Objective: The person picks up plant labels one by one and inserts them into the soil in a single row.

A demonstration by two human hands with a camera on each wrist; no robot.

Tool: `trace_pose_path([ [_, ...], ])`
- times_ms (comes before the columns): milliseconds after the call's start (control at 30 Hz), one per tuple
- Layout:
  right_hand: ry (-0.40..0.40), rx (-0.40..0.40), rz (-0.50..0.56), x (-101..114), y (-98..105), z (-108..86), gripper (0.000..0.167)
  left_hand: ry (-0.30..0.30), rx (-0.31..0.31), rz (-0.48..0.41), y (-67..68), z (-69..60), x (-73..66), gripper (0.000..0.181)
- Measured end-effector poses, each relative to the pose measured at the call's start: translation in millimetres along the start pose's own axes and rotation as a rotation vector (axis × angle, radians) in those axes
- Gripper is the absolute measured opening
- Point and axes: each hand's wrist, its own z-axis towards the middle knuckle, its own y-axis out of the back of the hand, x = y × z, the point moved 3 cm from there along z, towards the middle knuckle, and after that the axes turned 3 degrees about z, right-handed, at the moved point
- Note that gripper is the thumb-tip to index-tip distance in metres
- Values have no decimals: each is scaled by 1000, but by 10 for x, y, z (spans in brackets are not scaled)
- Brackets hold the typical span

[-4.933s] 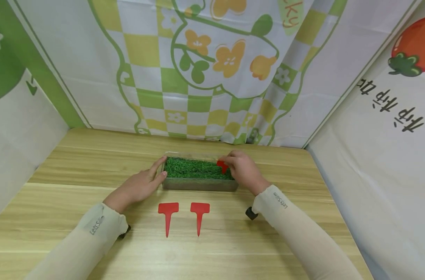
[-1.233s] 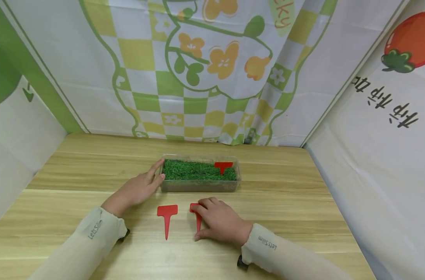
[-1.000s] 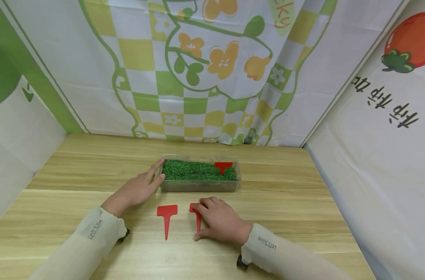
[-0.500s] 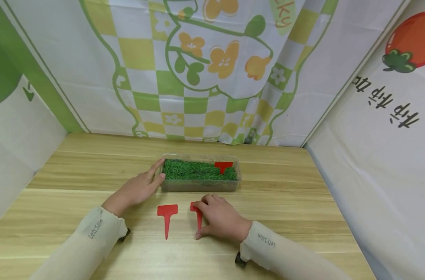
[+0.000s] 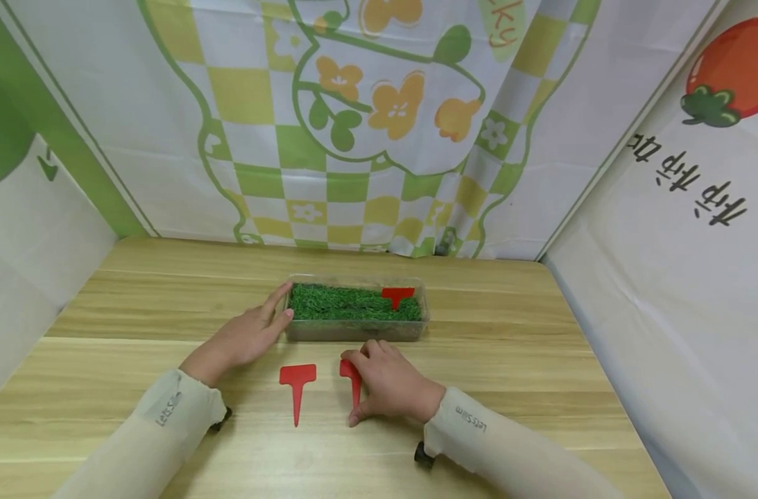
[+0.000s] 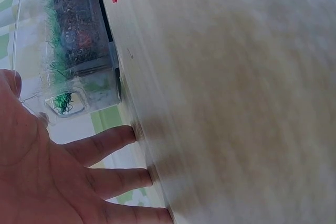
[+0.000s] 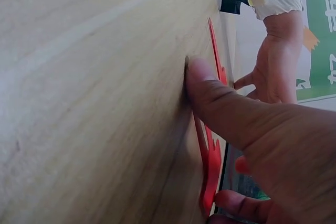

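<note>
In the head view, a clear rectangular planter box (image 5: 354, 331) filled with green artificial grass (image 5: 335, 303) stands on the table. One red T-shaped plant label (image 5: 398, 296) is upright in the grass at the right end. My left hand (image 5: 244, 339) touches the box's left end with thumb and index finger; its other fingers stretch down to the table in the left wrist view. My right hand (image 5: 394, 384) has its thumb by the pointed end and its fingertips at the head of a second red label (image 5: 352, 380), partly hidden. A third label (image 5: 297, 388) lies left of it.
The wooden table (image 5: 510, 333) reaches back to a printed curtain (image 5: 366, 208). White panels with printed pictures close off both sides. Dark wrist-worn pieces show below each cuff, such as the black one (image 5: 424, 455) on the right.
Earlier my right hand was at the label in the grass; it let go and came down to the second label. Lately it has shifted slightly with its fingers at that label. The left hand stays put.
</note>
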Motion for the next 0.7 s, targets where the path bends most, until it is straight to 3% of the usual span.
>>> trace_pose_path([
  [367, -8, -4, 47, 32, 53, -12, 111, 3, -2, 6, 6, -3, -1, 65],
  [700, 41, -42, -73, 44, 66, -15, 112, 1, 3, 9, -4, 11, 11, 65],
])
